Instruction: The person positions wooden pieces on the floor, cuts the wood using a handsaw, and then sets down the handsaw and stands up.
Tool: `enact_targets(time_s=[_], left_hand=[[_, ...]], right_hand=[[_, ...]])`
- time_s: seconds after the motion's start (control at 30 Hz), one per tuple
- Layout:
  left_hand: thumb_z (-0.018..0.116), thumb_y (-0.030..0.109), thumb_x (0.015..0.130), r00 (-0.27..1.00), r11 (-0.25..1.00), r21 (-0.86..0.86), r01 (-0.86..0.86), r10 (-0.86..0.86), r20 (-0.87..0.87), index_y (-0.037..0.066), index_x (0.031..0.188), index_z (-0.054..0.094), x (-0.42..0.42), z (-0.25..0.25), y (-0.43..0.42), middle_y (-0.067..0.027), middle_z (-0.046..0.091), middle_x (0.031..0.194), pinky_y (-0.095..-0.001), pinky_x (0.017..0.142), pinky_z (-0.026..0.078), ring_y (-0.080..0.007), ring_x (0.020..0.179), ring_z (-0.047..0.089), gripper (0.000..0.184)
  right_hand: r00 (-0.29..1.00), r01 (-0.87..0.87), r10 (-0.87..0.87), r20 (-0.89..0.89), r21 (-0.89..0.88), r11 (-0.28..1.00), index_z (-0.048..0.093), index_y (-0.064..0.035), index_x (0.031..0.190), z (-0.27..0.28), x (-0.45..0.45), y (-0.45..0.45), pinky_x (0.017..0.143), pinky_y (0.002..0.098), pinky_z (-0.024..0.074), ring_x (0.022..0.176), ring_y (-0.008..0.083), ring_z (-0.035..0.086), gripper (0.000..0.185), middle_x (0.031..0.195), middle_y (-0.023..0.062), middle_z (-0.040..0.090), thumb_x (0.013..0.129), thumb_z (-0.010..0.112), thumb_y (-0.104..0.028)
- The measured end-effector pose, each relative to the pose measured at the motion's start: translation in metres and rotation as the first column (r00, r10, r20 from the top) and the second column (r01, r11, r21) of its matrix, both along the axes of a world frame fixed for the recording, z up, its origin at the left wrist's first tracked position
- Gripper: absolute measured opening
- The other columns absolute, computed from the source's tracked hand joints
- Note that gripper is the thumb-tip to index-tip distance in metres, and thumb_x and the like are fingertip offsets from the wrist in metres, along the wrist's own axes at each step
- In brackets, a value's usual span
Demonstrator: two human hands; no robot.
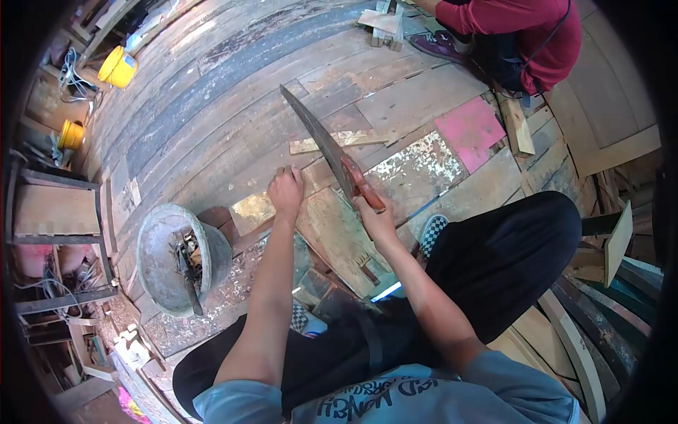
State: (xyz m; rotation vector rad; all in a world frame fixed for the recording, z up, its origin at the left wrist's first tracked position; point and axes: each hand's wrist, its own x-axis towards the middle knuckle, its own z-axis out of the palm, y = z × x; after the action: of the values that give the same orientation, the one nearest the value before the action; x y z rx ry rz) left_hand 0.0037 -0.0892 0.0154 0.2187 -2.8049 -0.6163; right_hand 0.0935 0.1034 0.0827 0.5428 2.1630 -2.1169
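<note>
A hand saw point(321, 138) with a reddish-brown wooden handle is gripped by my right hand point(376, 215); its blade points up and to the left, over a thin wood strip point(304, 146). My left hand point(286, 187) is closed, its knuckles up, beside the top end of a worn wooden board point(332, 230). Whether it holds anything is hidden. That board lies between my feet, with a small dark-ended tool or piece point(367, 270) on it.
A grey bucket point(222, 251) with tools stands left. Yellow buckets point(118, 67) and shelving point(56, 210) are farther left. Another person in a red top point(519, 35) squats at the upper right, near a wooden block point(517, 127). Planks and a pink panel point(471, 132) lie right.
</note>
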Motion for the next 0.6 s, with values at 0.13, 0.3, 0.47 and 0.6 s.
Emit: enact_targets(time_s=[0.13,0.3,0.47,0.6], left_hand=[[0.046,0.028,0.091,0.998,1.000,-0.015,0.003,-0.002,0.060,-0.001,0.085,0.067,-0.002,-0.001,-0.001,-0.0217,0.064,0.090,-0.0479,0.073,0.052,-0.0402,0.079,0.064,0.036],[0.045,0.033,0.091,0.992,0.999,-0.004,0.044,-0.043,0.115,0.003,0.086,0.068,-0.002,0.006,-0.001,-0.0197,0.066,0.091,-0.0480,0.078,0.048,-0.0381,0.082,0.064,0.039],[0.044,0.040,0.090,0.963,0.993,-0.078,0.093,-0.070,0.262,0.007,0.088,0.070,-0.005,0.010,-0.001,-0.0165,0.068,0.089,-0.0458,0.084,0.042,-0.0328,0.084,0.065,0.043],[0.044,0.042,0.090,0.961,0.993,-0.059,0.105,-0.086,0.262,0.007,0.090,0.070,-0.004,0.014,0.000,-0.0165,0.068,0.090,-0.0449,0.085,0.041,-0.0324,0.085,0.065,0.044]], right_hand=[[1.000,-0.008,0.008,-0.006,-0.026,1.000,0.062,0.0011,0.087,-0.004,0.000,0.000,0.068,0.0284,0.0440,0.071,0.0108,0.054,0.015,0.073,0.0019,0.058,0.082,0.062,-0.013],[0.996,-0.034,0.040,-0.083,0.076,0.997,0.061,0.0013,0.089,-0.005,0.004,-0.002,0.066,0.0304,0.0443,0.070,0.0124,0.055,0.018,0.072,0.0057,0.060,0.080,0.063,-0.014],[0.972,-0.056,0.100,-0.214,0.205,0.977,0.061,-0.0010,0.090,-0.013,0.007,-0.007,0.067,0.0343,0.0458,0.069,0.0214,0.059,0.018,0.072,0.0134,0.060,0.078,0.063,-0.015],[0.965,-0.079,0.133,-0.227,0.234,0.969,0.059,-0.0009,0.089,-0.021,0.007,-0.007,0.066,0.0355,0.0456,0.067,0.0260,0.059,0.020,0.072,0.0139,0.060,0.078,0.064,-0.017]])
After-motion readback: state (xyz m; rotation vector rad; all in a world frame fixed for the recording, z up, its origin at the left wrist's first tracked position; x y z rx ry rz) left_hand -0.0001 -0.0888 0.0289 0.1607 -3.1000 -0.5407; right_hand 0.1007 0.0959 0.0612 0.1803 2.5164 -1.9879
